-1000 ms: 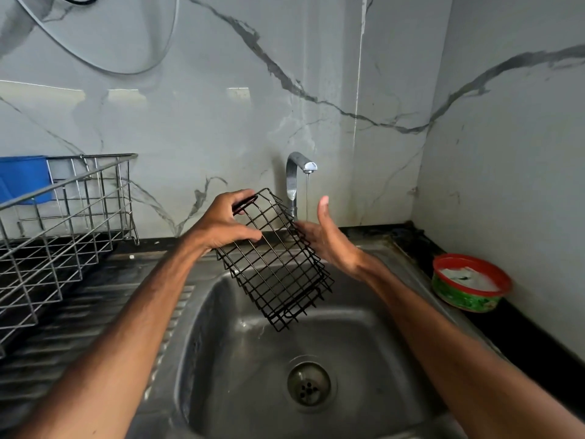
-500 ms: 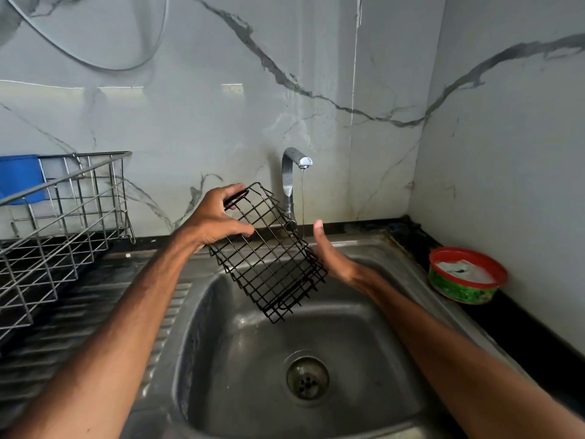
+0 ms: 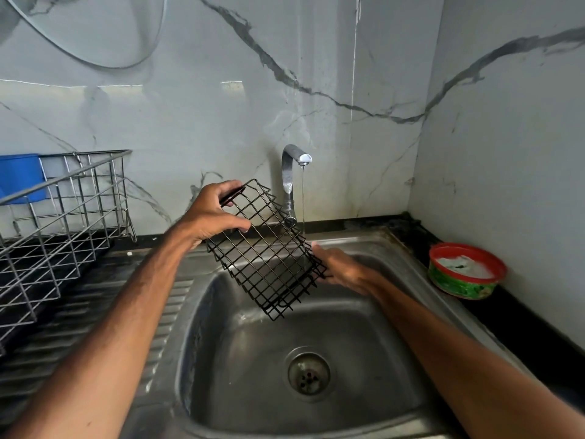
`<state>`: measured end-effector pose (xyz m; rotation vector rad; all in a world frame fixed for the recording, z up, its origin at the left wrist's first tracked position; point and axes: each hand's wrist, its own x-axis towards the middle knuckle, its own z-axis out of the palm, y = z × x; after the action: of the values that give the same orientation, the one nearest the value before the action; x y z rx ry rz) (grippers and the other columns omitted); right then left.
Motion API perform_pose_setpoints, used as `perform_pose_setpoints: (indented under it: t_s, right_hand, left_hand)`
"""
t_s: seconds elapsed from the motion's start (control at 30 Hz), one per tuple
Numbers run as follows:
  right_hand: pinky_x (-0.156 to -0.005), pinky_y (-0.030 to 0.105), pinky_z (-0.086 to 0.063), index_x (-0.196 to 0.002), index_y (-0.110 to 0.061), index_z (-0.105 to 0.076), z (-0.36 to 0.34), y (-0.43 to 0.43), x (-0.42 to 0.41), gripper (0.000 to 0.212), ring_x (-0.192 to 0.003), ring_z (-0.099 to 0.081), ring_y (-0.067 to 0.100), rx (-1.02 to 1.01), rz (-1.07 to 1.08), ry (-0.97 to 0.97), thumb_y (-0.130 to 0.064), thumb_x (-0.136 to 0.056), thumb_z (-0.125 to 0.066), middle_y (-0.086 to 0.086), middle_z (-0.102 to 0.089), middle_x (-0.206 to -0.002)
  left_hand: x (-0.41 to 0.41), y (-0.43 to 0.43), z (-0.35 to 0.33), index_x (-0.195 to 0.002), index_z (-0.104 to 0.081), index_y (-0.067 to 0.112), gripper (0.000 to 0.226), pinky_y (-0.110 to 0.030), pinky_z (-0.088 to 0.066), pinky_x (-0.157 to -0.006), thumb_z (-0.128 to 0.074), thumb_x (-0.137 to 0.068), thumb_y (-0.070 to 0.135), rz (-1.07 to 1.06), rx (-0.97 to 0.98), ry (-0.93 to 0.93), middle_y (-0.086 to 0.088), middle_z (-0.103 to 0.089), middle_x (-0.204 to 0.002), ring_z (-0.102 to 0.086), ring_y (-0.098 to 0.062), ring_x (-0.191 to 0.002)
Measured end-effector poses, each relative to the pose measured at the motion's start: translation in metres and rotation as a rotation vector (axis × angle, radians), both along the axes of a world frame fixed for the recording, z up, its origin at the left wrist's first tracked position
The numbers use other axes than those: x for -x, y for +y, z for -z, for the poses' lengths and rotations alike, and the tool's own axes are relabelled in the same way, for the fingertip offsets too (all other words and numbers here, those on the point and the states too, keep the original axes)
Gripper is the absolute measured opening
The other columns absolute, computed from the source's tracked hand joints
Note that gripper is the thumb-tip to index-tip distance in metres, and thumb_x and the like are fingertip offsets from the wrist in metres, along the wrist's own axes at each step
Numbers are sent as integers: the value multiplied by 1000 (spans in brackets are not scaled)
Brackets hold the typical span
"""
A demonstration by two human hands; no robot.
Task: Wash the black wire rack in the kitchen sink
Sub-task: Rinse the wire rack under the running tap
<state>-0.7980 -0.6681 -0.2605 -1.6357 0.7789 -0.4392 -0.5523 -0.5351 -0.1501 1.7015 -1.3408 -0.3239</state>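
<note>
Fingers of the left hand curl round the top edge of the black wire rack, which hangs tilted just below the tap, over the sink. The right hand, fingers roughly straight, presses the rack's lower side under the tap's stream. Rinsing seems underway; next the rack likely needs turning beneath the tap.

Soft, even light filled the scene, glare streaked the glossy marble wall, the sink lay dimmer, and wide-angle distortion bent the edges.
</note>
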Motion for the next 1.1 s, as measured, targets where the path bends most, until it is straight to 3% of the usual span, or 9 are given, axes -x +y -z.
perform_pose_setpoints:
  t_s: [0.17, 0.3, 0.5, 0.57, 0.63, 0.73, 0.87, 0.97, 1.1]
  right_hand:
    - [-94, 42, -58, -132, -9, -56, 1, -2, -1, 44, -110, -64, 31, -121, 15, -12, -42, -102, -50, 14, -64, -124]
    - [-92, 45, -58, -128, -10, -57, -4, 2, -1, 42, -109, -64, 35, -194, 13, 27, -40, -99, -53, 21, -63, -123]
    - [-84, 49, -61, -120, -6, -63, -22, -1, 4, 45, -96, -68, 37, -132, 144, 96, -40, -92, -66, 21, -65, -112]
    - [-78, 47, -62, -110, -12, -68, -27, -3, 9, 41, -91, -68, 37, -87, 195, 107, -47, -89, -68, 18, -65, -107]
    - [-74, 44, -63, -99, -22, -70, -31, -5, 15, 37, -88, -68, 36, -28, 214, 107, -56, -87, -67, 12, -62, -103]
    - [-65, 40, -63, -101, -24, -74, -37, -6, 20, 40, -88, -69, 40, 69, 254, 130, -59, -84, -69, 21, -62, -122]
    - [-52, 31, -59, -96, -14, -75, -51, -6, 27, 41, -78, -71, 37, 193, 289, 191, -53, -82, -75, 25, -58, -135]
    - [-44, 25, -54, -98, -3, -73, -55, -8, 24, 52, -67, -73, 31, 316, 321, 279, -49, -77, -81, 21, -70, -111]
    - [-37, 18, -39, -62, -10, -58, -55, -1, 9, 50, -40, -55, 12, 569, 359, 395, -51, -71, -84, 3, -59, -55]
  left_hand:
    - [-1, 0, -1, -151, -48, 13, 99, -41, -42, -117, -89, -62, -6, 38, -6, -13, 0, -54, -150, -52, -19, -135]
    - [-4, 0, -2, -150, -49, 15, 103, -43, -40, -118, -93, -58, -1, 58, -17, -18, 1, -55, -149, -51, -19, -137]
    - [-7, 7, -8, -156, -39, 16, 144, -33, -41, -114, -97, -27, 41, 118, -157, -32, 4, -58, -143, -55, -15, -128]
    - [-9, 11, -9, -159, -33, 17, 161, -29, -42, -111, -100, -18, 52, 150, -233, -33, 11, -61, -136, -57, -7, -113]
    - [-11, 15, -10, -161, -27, 19, 165, -33, -40, -113, -100, -19, 59, 169, -341, -57, 13, -59, -136, -56, -8, -118]
    - [-13, 20, -11, -159, -27, 21, 156, -32, -45, -105, -98, -26, 62, 197, -482, -107, 7, -57, -142, -60, -9, -118]
    - [-8, 23, -12, -139, -45, 28, 143, -37, -51, -96, -96, -12, 68, 207, -499, 19, 18, -62, -115, -64, -5, -107]
    - [-5, 17, -12, -150, -43, 22, 145, -40, -45, -112, -95, -24, 72, 189, -437, -19, 4, -58, -143, -59, -14, -126]
    - [22, 2, -6, -158, -32, 16, 152, -38, -44, -114, -89, -31, 79, 238, -524, -194, -4, -48, -155, -53, -19, -134]
